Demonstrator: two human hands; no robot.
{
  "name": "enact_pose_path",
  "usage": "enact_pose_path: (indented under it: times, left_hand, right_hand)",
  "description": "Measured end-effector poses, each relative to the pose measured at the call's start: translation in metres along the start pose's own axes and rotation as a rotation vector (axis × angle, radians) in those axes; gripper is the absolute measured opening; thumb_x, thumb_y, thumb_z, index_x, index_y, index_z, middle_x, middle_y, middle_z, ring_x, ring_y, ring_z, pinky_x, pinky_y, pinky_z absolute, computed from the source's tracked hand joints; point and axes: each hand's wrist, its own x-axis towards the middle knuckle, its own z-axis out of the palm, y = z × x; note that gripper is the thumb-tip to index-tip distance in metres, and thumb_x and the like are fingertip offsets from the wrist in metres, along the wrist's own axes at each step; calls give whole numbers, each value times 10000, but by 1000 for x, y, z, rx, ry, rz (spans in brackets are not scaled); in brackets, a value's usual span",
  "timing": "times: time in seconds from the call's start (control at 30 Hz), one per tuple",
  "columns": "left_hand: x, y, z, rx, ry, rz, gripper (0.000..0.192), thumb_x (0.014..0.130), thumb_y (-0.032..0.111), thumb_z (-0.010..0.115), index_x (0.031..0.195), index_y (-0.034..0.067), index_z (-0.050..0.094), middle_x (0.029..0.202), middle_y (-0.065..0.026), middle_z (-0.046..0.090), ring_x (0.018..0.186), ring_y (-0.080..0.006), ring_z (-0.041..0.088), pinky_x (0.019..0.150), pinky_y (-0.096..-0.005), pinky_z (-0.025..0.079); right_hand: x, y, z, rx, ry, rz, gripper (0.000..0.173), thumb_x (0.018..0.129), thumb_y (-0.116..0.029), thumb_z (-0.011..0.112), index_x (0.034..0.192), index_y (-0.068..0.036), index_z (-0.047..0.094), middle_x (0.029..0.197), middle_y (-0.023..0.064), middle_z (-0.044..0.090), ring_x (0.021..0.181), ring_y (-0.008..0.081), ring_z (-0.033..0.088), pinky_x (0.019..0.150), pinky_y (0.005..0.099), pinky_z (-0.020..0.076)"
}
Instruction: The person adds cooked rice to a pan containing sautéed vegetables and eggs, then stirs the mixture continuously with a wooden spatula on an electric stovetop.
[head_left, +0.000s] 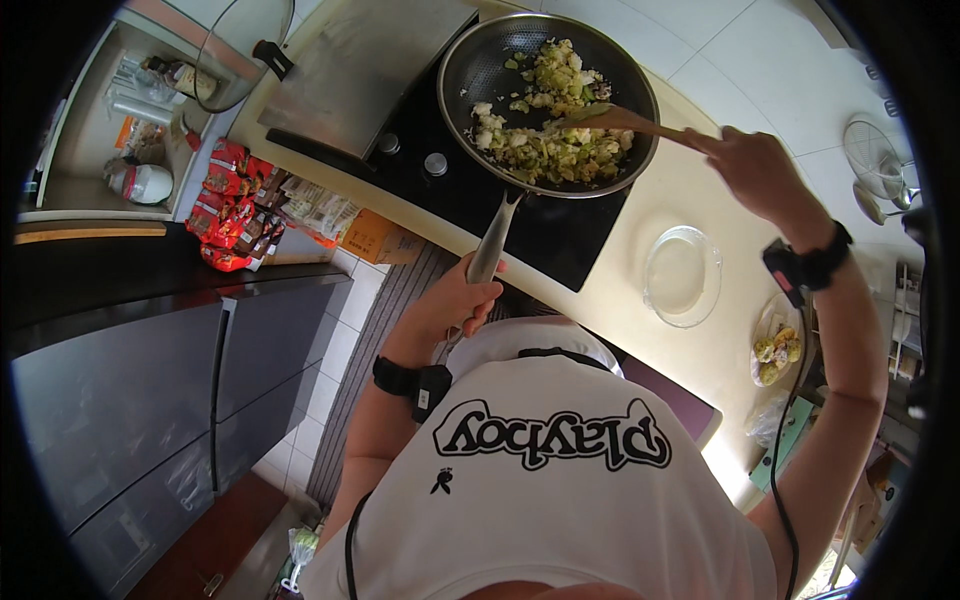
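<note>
A steel frying pan (487, 71) with a textured dark inside sits tilted over the black glass cooktop (566, 240). My left hand (457, 296) is closed around its metal handle (495, 240). In the pan lies a loose mix of chopped green and pale food (559, 154), spread in a curve. My right hand (757, 176) grips the handle of a wooden spatula (637, 121), whose blade rests in the food near the pan's middle. On the counter below my right hand stands an oval clear glass dish (683, 277).
A plate with several yellowish-green pieces (776, 356) stands at the counter's right. A metal cover (360, 67) lies left of the pan, beside a glass lid (244, 52). Red food packets (229, 202) and a cardboard box (382, 236) are farther left. Strainers and ladles (877, 169) hang at the right.
</note>
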Motion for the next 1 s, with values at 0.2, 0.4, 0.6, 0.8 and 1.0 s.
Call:
enact_pose_path:
  times: [0.2, 0.4, 0.6, 0.8, 1.0]
  left_hand:
    - [-1, -1, -1, -40, -15, 10, 401, 874, 92, 556, 1234, 17, 394, 579, -15, 458, 359, -99, 416, 348, -243, 357]
    - [-1, -1, -2, -15, -5, 5, 402, 884, 126, 566, 1244, 47, 405, 575, -13, 444, 362, -96, 417, 350, -240, 349]
    - [0, -1, -2, -24, -25, 15, 387, 888, 115, 560, 1239, 45, 411, 581, -9, 450, 365, -88, 418, 350, -238, 346]
    - [-2, 1, -4, -23, -34, -1, 369, 879, 102, 573, 1197, 32, 399, 604, -19, 474, 371, -93, 426, 346, -244, 368]
    - [-2, 4, -5, 21, -21, -17, 323, 897, 101, 555, 1173, 50, 393, 593, -18, 457, 364, -98, 413, 348, -240, 352]
  right_hand:
    - [3, -10, -4, 55, 14, -51, 342, 926, -210, 518, 1268, -197, 531, 791, 87, 626, 747, 280, 632, 676, 409, 504]
    - [49, -15, 26, 141, 73, 93, 341, 935, -163, 455, 1260, -199, 548, 910, 100, 668, 838, 298, 650, 725, 430, 525]
    - [54, 47, -13, 587, -244, 406, 277, 930, -219, 446, 1072, -57, 618, 584, 67, 563, 442, 163, 518, 444, 315, 444]
    - [124, 51, 8, 838, -209, 332, 210, 865, -151, 441, 887, -8, 592, 536, 41, 502, 402, 129, 456, 391, 292, 361]
    - [159, -1, -7, 166, 136, -101, 239, 924, -185, 505, 1133, -129, 608, 670, 48, 604, 597, 172, 588, 599, 346, 478]
